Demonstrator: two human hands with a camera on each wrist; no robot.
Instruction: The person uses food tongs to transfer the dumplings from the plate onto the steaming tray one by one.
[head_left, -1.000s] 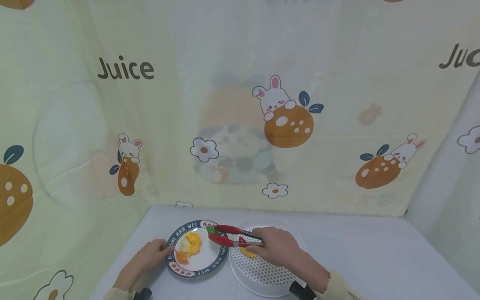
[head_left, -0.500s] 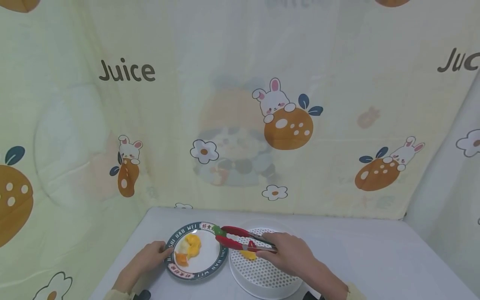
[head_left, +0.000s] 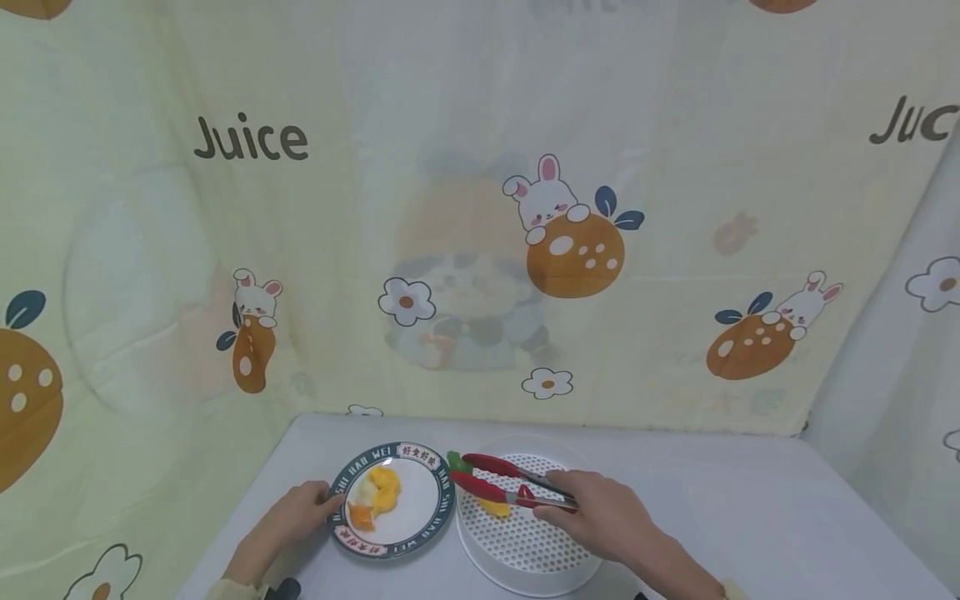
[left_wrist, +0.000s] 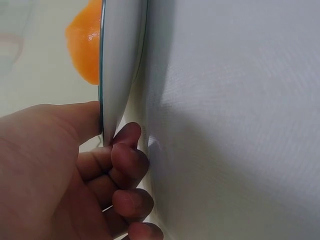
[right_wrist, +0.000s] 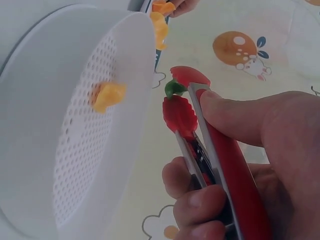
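My left hand (head_left: 298,510) pinches the near-left rim of a white plate (head_left: 412,504) with a dark lettered border, thumb above and fingers beneath. On the plate lie yellow pieces (head_left: 386,489) and an orange piece (head_left: 362,518). Red-headed metal tongs (right_wrist: 227,155) are gripped in my right hand (head_left: 611,515). Between their tips sits a small green piece (right_wrist: 174,89), held in the air near the basket's left rim. A yellow piece (right_wrist: 108,96) rests on the holed floor of the round white steamer basket (head_left: 517,581), below the tongs.
Plate and basket stand side by side on a white-covered table (head_left: 697,508). Behind them hangs a cream curtain (head_left: 645,350) printed with rabbits, fruit and flowers, and it also closes off the left side.
My right hand has drawn the tongs to the right, carrying the green piece from over the plate's right side to the basket's left edge. The left hand keeps its place on the plate.
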